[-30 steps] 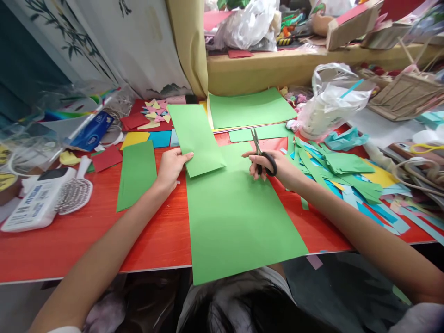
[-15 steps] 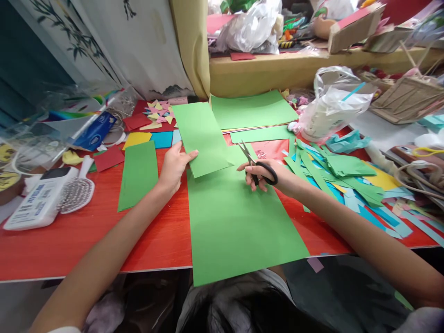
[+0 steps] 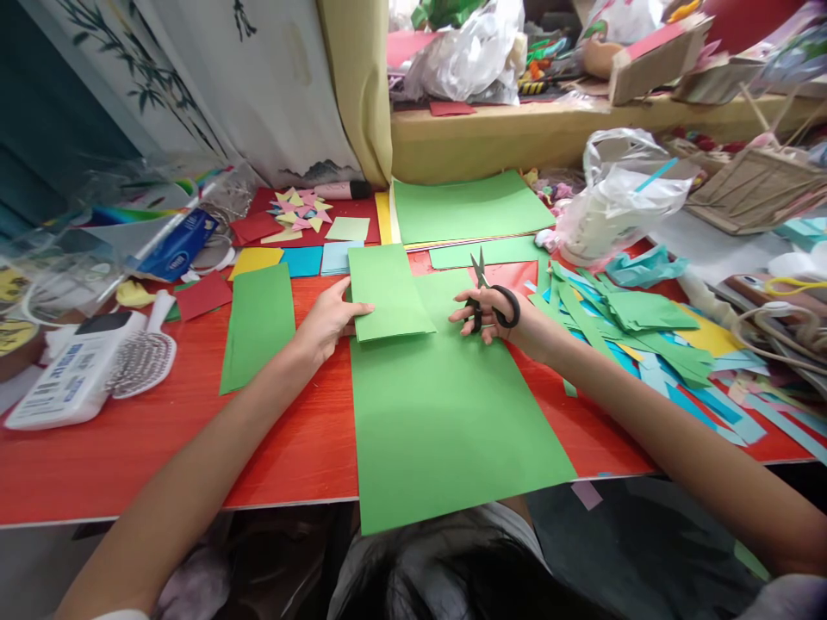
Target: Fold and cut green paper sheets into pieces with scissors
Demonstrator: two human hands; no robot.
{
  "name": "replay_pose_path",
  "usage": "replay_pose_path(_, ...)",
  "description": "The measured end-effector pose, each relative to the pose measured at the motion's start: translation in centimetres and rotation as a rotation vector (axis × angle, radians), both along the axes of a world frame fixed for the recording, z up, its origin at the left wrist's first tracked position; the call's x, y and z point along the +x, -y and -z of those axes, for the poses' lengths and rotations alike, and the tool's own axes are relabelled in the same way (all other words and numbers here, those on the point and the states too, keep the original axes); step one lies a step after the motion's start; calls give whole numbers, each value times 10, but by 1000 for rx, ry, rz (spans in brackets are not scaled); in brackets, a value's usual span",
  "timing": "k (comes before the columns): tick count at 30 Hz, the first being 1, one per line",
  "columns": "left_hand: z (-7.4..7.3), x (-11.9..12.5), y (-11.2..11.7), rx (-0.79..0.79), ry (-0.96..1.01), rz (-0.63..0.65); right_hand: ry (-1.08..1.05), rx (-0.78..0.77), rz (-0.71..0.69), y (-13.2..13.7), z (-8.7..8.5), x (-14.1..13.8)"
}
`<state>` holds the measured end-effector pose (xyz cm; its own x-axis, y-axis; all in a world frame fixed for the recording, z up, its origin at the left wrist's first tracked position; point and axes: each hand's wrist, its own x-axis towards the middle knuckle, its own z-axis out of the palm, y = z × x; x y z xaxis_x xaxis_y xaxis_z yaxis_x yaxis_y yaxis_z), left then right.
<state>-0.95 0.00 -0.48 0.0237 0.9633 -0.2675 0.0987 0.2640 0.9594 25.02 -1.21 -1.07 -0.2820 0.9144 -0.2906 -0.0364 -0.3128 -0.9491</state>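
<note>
Between thumb and fingers, my left hand (image 3: 329, 317) pinches the left edge of a stack of green paper (image 3: 391, 288). Beneath that stack a large green sheet (image 3: 445, 422) lies on the red table, its near end hanging over the edge. My right hand (image 3: 497, 317) has its fingers through the black handles of a pair of scissors (image 3: 479, 269). The scissor blades point up and away, slightly parted, with no paper between them. A green rectangle of paper (image 3: 258, 327) lies to the left of my left hand.
Green and blue paper strips (image 3: 646, 336) are heaped on the right. A white hairbrush (image 3: 146, 353) and a white bottle (image 3: 74, 370) lie at left. Behind are a folded-paper star (image 3: 301, 209), green sheets (image 3: 471, 207) and a bagged cup (image 3: 600, 211).
My left hand has brought the green paper stack down and nearer, uncovering the star and a pale square behind it. My right hand has shifted slightly right, the scissors now pointing more upright.
</note>
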Motion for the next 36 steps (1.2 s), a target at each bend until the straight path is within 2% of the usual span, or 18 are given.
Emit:
replay_pose_path(6,0,0,-1,-70,-37,5,-17,18,-1,0,1,0)
replay_pose_path(14,0,1,1,-29,13,66,11,36,8,1,3,2)
replay_pose_path(20,-12,10,8,93,127,144,-7,84,113,3,2,0)
replay_pose_path(23,-14,15,13,65,122,191,-53,110,161,3,0,-1)
replay_pose_path(28,-4,16,14,-85,31,194,-72,233,206,4,0,0)
replay_pose_path(31,2,16,14,-102,-36,223,-36,298,272,4,2,0)
replay_pose_path(36,1,18,17,-110,-123,282,24,420,350,4,2,1)
